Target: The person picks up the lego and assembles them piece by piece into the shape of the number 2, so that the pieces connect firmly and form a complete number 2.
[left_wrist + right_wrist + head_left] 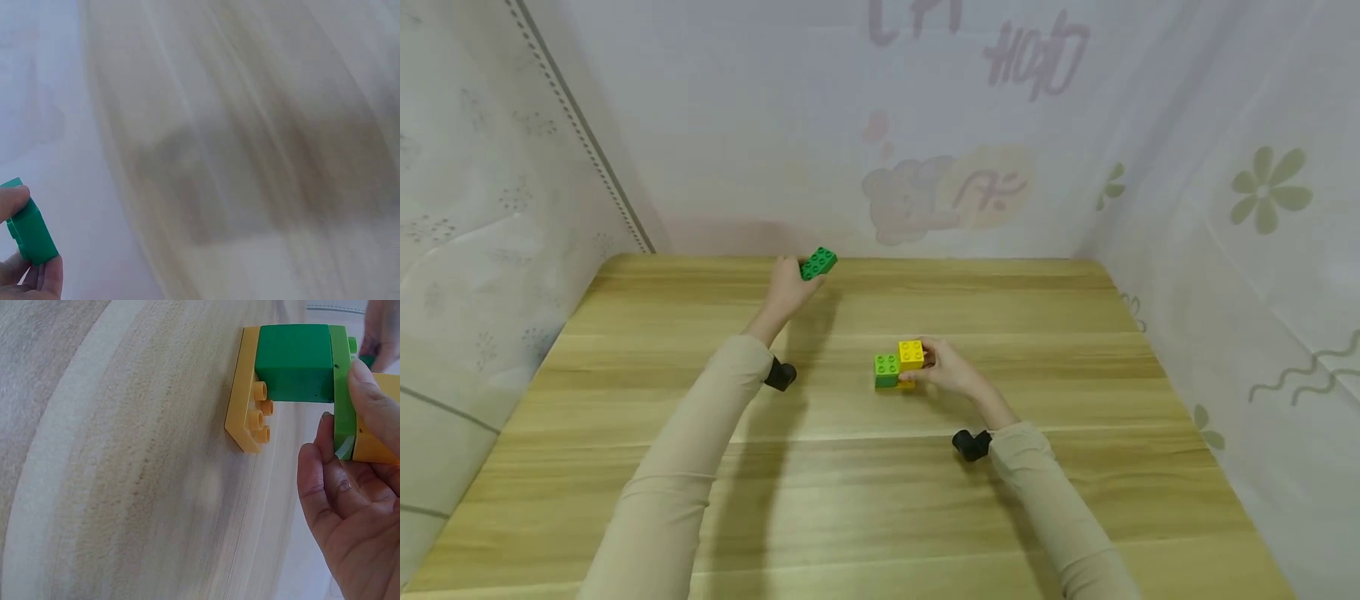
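Note:
Near the table's far edge, my left hand (787, 289) pinches a dark green toy building brick (820, 263) with studs, raised above the surface. The left wrist view shows that brick (34, 232) between thumb and fingers. My right hand (953, 368) grips the upper part of a small brick stack at mid-table. Its thumb lies against the yellow top brick (912, 354) and the light green flat brick (342, 394). Under these are a dark green brick (292, 362) and, at the bottom, an orange-yellow flat brick (240, 394) with bare studs.
The wood-grain table (865, 517) meets a printed cloth backdrop (760, 125) at its back and sides. A black wrist mount (781, 374) sticks out by the left cuff, and another black mount (972, 445) by the right cuff.

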Demonstrator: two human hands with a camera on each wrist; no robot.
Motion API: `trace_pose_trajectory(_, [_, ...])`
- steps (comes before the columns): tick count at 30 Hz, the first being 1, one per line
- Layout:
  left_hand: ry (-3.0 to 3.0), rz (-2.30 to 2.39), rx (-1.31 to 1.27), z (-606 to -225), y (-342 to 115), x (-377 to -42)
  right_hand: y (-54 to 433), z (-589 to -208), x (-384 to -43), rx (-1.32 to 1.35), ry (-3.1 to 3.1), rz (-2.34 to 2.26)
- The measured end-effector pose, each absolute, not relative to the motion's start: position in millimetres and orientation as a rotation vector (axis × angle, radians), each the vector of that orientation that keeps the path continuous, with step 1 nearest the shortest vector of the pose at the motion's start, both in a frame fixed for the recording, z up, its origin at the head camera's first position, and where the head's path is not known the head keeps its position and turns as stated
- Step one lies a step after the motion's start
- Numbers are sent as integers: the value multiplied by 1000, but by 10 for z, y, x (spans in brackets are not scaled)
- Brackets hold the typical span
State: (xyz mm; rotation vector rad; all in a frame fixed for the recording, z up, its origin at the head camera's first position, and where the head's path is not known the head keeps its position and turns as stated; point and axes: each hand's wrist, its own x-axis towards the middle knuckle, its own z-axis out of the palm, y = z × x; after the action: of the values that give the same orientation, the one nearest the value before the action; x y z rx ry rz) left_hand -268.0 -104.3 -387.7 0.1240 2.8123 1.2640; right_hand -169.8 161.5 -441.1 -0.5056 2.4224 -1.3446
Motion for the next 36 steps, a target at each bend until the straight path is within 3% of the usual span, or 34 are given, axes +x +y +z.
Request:
trace_pose_trajectory(17, [2776, 1342, 386, -3467, -672, -2521, 1624, -4413, -1726, -504, 2405, -1356])
trace_pose_trajectory(36, [2711, 1213, 765, -3479, -345, -2161, 1619, -4451, -1725, -533, 2390, -1383])
